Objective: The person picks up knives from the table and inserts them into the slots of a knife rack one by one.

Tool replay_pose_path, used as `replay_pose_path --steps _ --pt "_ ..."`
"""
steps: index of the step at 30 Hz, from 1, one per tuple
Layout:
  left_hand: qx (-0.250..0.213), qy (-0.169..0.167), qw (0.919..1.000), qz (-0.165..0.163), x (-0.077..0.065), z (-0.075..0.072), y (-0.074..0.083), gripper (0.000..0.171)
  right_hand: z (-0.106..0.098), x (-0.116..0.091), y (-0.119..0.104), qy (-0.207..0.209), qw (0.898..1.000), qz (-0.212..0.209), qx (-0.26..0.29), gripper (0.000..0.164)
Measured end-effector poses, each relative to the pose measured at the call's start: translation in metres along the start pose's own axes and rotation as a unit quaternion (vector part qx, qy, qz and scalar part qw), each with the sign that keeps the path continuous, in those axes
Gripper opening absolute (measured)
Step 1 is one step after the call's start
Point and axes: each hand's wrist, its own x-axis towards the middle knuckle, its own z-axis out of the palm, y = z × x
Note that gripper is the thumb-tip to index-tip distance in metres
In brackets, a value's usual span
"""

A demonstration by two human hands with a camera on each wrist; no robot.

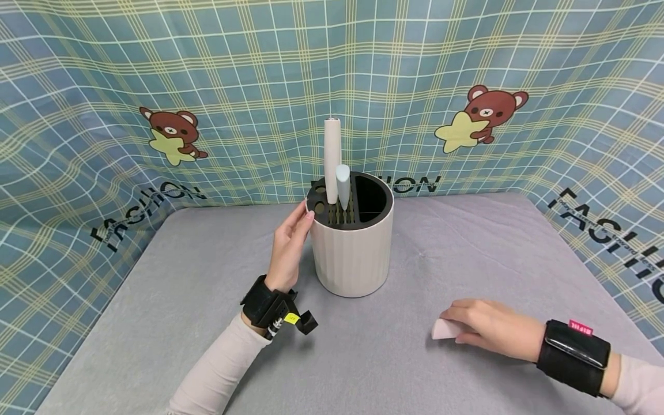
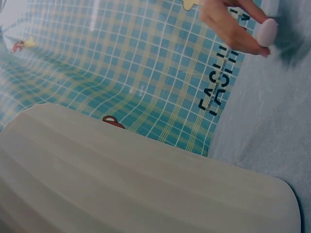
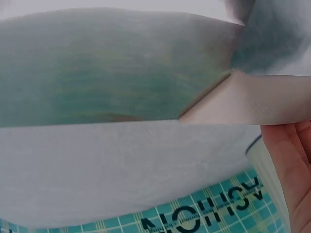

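Observation:
A ribbed off-white knife holder (image 1: pixel 353 262) with a black top stands upright toward the back of the table. A tall white handle (image 1: pixel 332 155) and a shorter pale blue handle (image 1: pixel 343 181) stick up from its slotted left part. My left hand (image 1: pixel 289 248) touches the holder's left rim with fairly straight fingers. In the left wrist view the holder's wall (image 2: pixel 121 179) fills the lower part. My right hand (image 1: pixel 485 325) grips a knife by its pale pink handle (image 3: pixel 272 99), low at the right. Its broad blade (image 3: pixel 121 68) shows in the right wrist view.
A grey cloth (image 1: pixel 404 357) covers the table. Behind and at both sides hangs a blue-green checked curtain (image 1: pixel 249 86) with bears and lettering. The holder's right part is a wide dark opening (image 1: pixel 372 196); round holes (image 1: pixel 319 207) lie at its left.

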Motion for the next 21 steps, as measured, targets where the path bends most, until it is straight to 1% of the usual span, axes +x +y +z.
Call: replay_pose_path --steps 6,14,21 --pt "0.002 -0.003 1.0000 0.003 0.000 0.000 0.000 0.056 -0.013 0.008 -0.003 0.012 1.000 -0.010 -0.014 0.029" --pt "0.001 -0.002 1.0000 0.003 0.000 0.000 0.001 0.056 -0.027 0.018 -0.008 0.022 0.999 -0.002 -0.044 0.028" --pt "0.003 0.000 1.0000 0.001 0.000 0.000 0.001 0.055 -0.041 0.026 -0.013 0.026 0.999 -0.004 -0.044 0.029"
